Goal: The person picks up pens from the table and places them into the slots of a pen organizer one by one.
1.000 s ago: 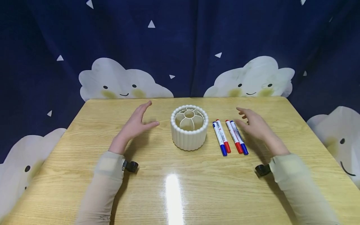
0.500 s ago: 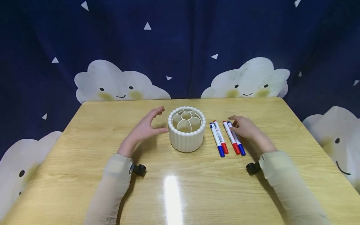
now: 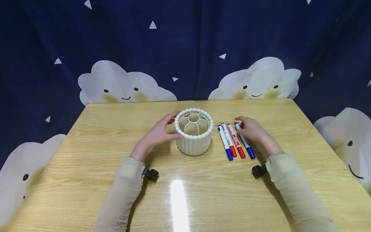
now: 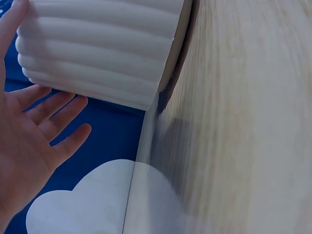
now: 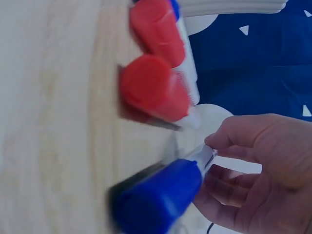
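A ribbed white pen holder [image 3: 193, 145] with a beaded rim and curved dividers stands upright on the table. At its left side is my left hand [image 3: 157, 132], thumb by the near rim and fingers spread along the far side; the left wrist view has those fingers [image 4: 61, 112] fairly straight against the ribbed wall. My right hand [image 3: 253, 130] pinches the rightmost blue-capped marker [image 3: 246, 141] near its far end, and its blue cap [image 5: 156, 200] points toward the right wrist camera. Left of it lie a red-capped marker [image 3: 236, 140], another red-capped marker [image 3: 229, 140] and a blue-capped marker [image 3: 225, 142].
The wooden table [image 3: 214, 196] carries a bright light reflection near the front. Behind its back edge hangs a dark blue curtain [image 3: 185, 42] with smiling clouds and white triangles. Each forearm wears a black wrist camera [image 3: 152, 174].
My left hand has moved right up to the pen holder. The right hand has moved left and closed on the blue-capped marker; the red-capped one beside it has rolled left, away from it.
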A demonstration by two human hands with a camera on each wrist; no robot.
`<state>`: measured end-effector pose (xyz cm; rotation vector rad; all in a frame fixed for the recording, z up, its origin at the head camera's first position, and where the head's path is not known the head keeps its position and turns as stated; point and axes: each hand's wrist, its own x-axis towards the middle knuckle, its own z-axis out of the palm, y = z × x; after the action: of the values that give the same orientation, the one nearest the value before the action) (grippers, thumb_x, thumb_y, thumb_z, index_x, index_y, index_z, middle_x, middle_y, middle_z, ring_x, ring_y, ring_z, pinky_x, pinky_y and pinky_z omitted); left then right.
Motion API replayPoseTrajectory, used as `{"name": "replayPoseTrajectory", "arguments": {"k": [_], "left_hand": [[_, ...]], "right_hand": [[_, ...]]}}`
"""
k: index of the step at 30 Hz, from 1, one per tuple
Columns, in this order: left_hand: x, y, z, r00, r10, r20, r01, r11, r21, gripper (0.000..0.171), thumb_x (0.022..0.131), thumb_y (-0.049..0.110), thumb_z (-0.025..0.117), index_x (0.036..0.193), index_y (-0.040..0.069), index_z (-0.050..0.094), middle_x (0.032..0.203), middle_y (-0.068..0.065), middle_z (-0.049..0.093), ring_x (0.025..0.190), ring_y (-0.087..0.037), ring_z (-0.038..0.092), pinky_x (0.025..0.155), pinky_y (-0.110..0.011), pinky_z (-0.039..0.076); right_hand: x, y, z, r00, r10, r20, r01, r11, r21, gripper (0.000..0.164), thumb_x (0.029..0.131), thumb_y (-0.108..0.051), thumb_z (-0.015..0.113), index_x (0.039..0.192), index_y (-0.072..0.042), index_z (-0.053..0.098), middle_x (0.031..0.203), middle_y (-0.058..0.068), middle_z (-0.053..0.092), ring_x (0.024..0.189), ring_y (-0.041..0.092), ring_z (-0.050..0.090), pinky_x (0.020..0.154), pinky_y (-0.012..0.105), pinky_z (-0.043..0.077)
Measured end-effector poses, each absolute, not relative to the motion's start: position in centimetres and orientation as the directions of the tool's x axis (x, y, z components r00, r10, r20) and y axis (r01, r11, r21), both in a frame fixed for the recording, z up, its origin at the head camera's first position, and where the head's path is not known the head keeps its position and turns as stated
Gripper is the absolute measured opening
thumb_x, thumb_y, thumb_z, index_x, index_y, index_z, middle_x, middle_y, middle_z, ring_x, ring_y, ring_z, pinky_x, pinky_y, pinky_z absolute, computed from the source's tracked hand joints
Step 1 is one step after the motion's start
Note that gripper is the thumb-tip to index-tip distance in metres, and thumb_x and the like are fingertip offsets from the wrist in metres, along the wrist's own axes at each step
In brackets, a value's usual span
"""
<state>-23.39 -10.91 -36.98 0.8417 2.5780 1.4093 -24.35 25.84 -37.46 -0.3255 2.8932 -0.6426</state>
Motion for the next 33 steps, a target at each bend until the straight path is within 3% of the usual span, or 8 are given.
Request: {"name": "replayPoseTrajectory", "arguments": {"k": [9, 25, 30, 33], "left_hand": [[-21.2, -10.3, -33.8, -0.844, 0.513, 0.155, 0.386, 0.382, 0.84, 0.085, 0.073, 0.015, 0.075, 0.142, 0.004, 0.026, 0.139, -0.015, 0.038, 0.123, -0.033, 0.041, 0.106, -0.048, 0.028], [-21.4, -10.1, -34.1, -0.843, 0.519, 0.144, 0.364, 0.352, 0.863, 0.083, 0.073, 0.013, 0.075, 0.141, 0.006, 0.028, 0.139, -0.013, 0.038, 0.121, -0.032, 0.042, 0.104, -0.049, 0.032], [-21.4, -10.1, -34.2, -0.84, 0.522, 0.148, 0.362, 0.336, 0.87, 0.083, 0.073, 0.013, 0.075, 0.141, 0.005, 0.027, 0.137, -0.015, 0.039, 0.121, -0.033, 0.041, 0.104, -0.05, 0.031], [-21.8, -10.2, -34.7, -0.841, 0.519, 0.153, 0.363, 0.331, 0.871, 0.085, 0.073, 0.013, 0.076, 0.141, 0.005, 0.027, 0.137, -0.014, 0.039, 0.122, -0.033, 0.041, 0.104, -0.05, 0.031]], "right_hand": [[-24.0, 25.0, -35.3, -0.971, -0.24, 0.019, -0.223, 0.866, -0.447, 0.047, 0.084, -0.013, 0.054, 0.127, 0.001, 0.045, 0.104, 0.021, 0.051, 0.09, 0.031, 0.05, 0.07, 0.04, 0.047], [-24.0, 22.2, -31.0, -0.917, -0.208, 0.34, -0.369, 0.769, -0.523, 0.042, 0.082, -0.011, 0.056, 0.123, -0.004, 0.049, 0.112, 0.016, 0.053, 0.085, 0.028, 0.059, 0.07, 0.042, 0.051], [-24.0, 20.8, -29.7, -0.866, -0.193, 0.462, -0.442, 0.729, -0.523, 0.041, 0.082, -0.012, 0.059, 0.122, -0.007, 0.051, 0.105, 0.012, 0.056, 0.082, 0.023, 0.059, 0.066, 0.035, 0.051], [-24.1, 19.9, -28.6, -0.834, -0.182, 0.522, -0.483, 0.699, -0.528, 0.04, 0.083, -0.013, 0.059, 0.122, -0.008, 0.052, 0.104, 0.01, 0.057, 0.082, 0.019, 0.059, 0.064, 0.023, 0.051]]}}
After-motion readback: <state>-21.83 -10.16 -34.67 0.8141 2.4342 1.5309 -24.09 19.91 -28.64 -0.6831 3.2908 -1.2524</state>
